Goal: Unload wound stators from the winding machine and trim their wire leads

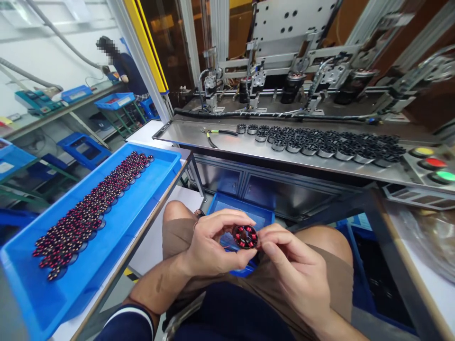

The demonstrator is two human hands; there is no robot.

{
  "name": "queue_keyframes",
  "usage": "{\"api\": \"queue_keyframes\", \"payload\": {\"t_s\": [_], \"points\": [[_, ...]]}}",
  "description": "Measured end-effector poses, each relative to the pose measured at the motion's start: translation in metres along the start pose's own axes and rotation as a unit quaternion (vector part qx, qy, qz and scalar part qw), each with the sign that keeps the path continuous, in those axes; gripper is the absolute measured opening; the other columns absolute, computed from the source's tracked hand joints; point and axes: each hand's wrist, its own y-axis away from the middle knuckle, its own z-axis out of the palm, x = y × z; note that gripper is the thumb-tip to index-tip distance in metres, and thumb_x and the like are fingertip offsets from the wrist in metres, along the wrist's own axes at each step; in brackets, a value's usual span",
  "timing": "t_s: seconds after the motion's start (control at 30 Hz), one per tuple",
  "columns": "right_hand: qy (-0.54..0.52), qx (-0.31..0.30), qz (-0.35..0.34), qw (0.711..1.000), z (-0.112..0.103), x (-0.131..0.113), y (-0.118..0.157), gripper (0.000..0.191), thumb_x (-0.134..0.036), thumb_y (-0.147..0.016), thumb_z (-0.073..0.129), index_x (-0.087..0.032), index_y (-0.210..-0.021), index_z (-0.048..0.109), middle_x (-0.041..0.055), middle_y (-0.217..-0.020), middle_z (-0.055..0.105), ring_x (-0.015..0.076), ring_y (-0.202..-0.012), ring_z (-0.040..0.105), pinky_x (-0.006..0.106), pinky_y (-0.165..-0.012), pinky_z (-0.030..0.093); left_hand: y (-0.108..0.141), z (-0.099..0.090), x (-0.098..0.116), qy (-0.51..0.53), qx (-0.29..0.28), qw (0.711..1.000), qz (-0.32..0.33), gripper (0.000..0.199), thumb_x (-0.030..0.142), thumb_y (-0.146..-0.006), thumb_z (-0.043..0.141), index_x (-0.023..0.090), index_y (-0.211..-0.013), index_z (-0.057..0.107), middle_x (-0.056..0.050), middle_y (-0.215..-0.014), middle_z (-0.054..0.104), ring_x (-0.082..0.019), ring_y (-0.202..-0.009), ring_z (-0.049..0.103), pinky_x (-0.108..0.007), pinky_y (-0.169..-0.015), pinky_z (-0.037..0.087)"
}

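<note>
A small round motor stator (pixel 246 237), black with red coils, is held above my lap between the thumb and fingers of my left hand (pixel 222 241). At its right edge, the thumb and forefinger of my right hand (pixel 296 265) are pinched together. Whatever lies in that pinch is too small to make out. On the left, many similar wound stators (pixel 95 203) lie in overlapping rows in a blue tray (pixel 149 184). Black and silver unwound cores (pixel 320 142) stand in rows on the metal ledge ahead.
Cutting pliers (pixel 218 135) lie on the ledge, left of the cores. Yellow, red and green buttons (pixel 435 163) sit at its right end. Behind rises a winding machine (pixel 291 61). A blue bin (pixel 263 215) is below my hands. Another person (pixel 130 71) works far left.
</note>
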Motion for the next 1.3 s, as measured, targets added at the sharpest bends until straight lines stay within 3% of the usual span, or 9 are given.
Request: {"api": "queue_keyframes", "payload": {"t_s": [0.17, 0.37, 0.53, 0.7, 0.83, 0.93, 1.07, 1.2, 1.3], "points": [[0.07, 0.02, -0.059, 0.996, -0.002, -0.003, 0.003, 0.018, -0.024, -0.096, 0.067, -0.021, -0.078, 0.069, 0.0028, -0.069, 0.066, 0.017, -0.065, 0.064, 0.027, -0.059, 0.054, -0.003, 0.003, 0.004, -0.042, 0.014, 0.998, 0.052, 0.037, 0.011, -0.066, 0.074, 0.016, -0.103, 0.071, -0.008, -0.091, 0.078, -0.018, -0.084, 0.074, -0.027, -0.078, 0.062], [0.117, -0.032, -0.094, 0.988, -0.012, -0.005, -0.002, 0.007, -0.021, -0.095, 0.065, -0.02, -0.096, 0.072, 0.0086, -0.08, 0.07, 0.0219, -0.075, 0.068, 0.034, -0.064, 0.06, -0.003, 0.003, 0.004, 0.025, 0.005, 1.0, -0.005, 0.039, 0.01, -0.061, 0.07, 0.016, -0.099, 0.069, -0.007, -0.091, 0.077, -0.018, -0.079, 0.074, -0.026, -0.072, 0.062], [0.135, -0.056, -0.161, 0.976, -0.008, -0.011, -0.011, 0.018, -0.007, -0.089, 0.065, -0.022, -0.095, 0.072, 0.0055, -0.078, 0.068, 0.0195, -0.071, 0.065, 0.033, -0.061, 0.058, -0.001, 0.001, 0.004, 0.056, -0.005, 0.998, -0.014, 0.042, 0.01, -0.06, 0.072, 0.016, -0.101, 0.069, -0.008, -0.092, 0.077, -0.02, -0.08, 0.074, -0.028, -0.074, 0.063], [0.16, -0.007, -0.166, 0.973, 0.002, -0.013, 0.0, 0.019, -0.004, -0.085, 0.065, -0.022, -0.086, 0.07, 0.0031, -0.072, 0.067, 0.0193, -0.064, 0.064, 0.033, -0.057, 0.056, -0.002, 0.001, 0.007, -0.005, 0.018, 1.0, 0.022, 0.039, 0.011, -0.061, 0.07, 0.017, -0.099, 0.068, -0.007, -0.09, 0.078, -0.02, -0.079, 0.075, -0.028, -0.074, 0.063], [0.166, 0.018, -0.215, 0.962, 0.008, -0.007, 0.01, 0.026, -0.001, -0.082, 0.066, -0.023, -0.093, 0.071, 0.002, -0.077, 0.07, 0.0194, -0.065, 0.066, 0.037, -0.063, 0.058, -0.005, 0.005, 0.009, -0.039, 0.047, 0.996, 0.064, 0.038, 0.011, -0.062, 0.069, 0.017, -0.099, 0.069, -0.006, -0.088, 0.078, -0.019, -0.078, 0.075, -0.028, -0.074, 0.063], [0.179, 0.008, -0.244, 0.953, 0.006, -0.004, 0.011, 0.031, 0.001, -0.081, 0.065, -0.023, -0.098, 0.072, 0.0031, -0.081, 0.071, 0.0196, -0.066, 0.067, 0.039, -0.064, 0.059, -0.005, 0.008, 0.01, -0.024, 0.059, 0.996, 0.062, 0.037, 0.01, -0.062, 0.068, 0.017, -0.098, 0.069, -0.006, -0.087, 0.078, -0.019, -0.078, 0.074, -0.027, -0.074, 0.063], [0.17, -0.047, -0.24, 0.955, -0.006, -0.007, 0.002, 0.031, -0.003, -0.083, 0.067, -0.025, -0.105, 0.072, 0.0047, -0.083, 0.072, 0.0213, -0.068, 0.067, 0.041, -0.064, 0.059, -0.002, 0.007, 0.011, 0.083, 0.028, 0.996, -0.034, 0.037, 0.011, -0.062, 0.073, 0.017, -0.099, 0.07, -0.006, -0.088, 0.079, -0.019, -0.076, 0.075, -0.028, -0.072, 0.063], [0.138, -0.106, -0.202, 0.964, -0.022, -0.012, -0.019, 0.033, -0.021, -0.085, 0.079, -0.028, -0.116, 0.073, 0.0094, -0.096, 0.072, 0.0268, -0.086, 0.068, 0.046, -0.07, 0.059, 0.001, 0.002, 0.011, 0.21, -0.056, 0.956, -0.195, 0.038, 0.021, -0.064, 0.084, 0.015, -0.1, 0.071, -0.009, -0.089, 0.079, -0.022, -0.078, 0.077, -0.029, -0.073, 0.063], [0.099, -0.208, -0.197, 0.953, -0.028, -0.016, -0.036, 0.034, -0.032, -0.085, 0.082, -0.034, -0.118, 0.075, 0.0102, -0.105, 0.073, 0.0285, -0.095, 0.068, 0.047, -0.075, 0.06, -0.001, -0.001, 0.011, 0.245, -0.107, 0.932, -0.243, 0.041, 0.03, -0.063, 0.088, 0.015, -0.098, 0.073, -0.009, -0.086, 0.079, -0.023, -0.076, 0.077, -0.028, -0.069, 0.062]]}}
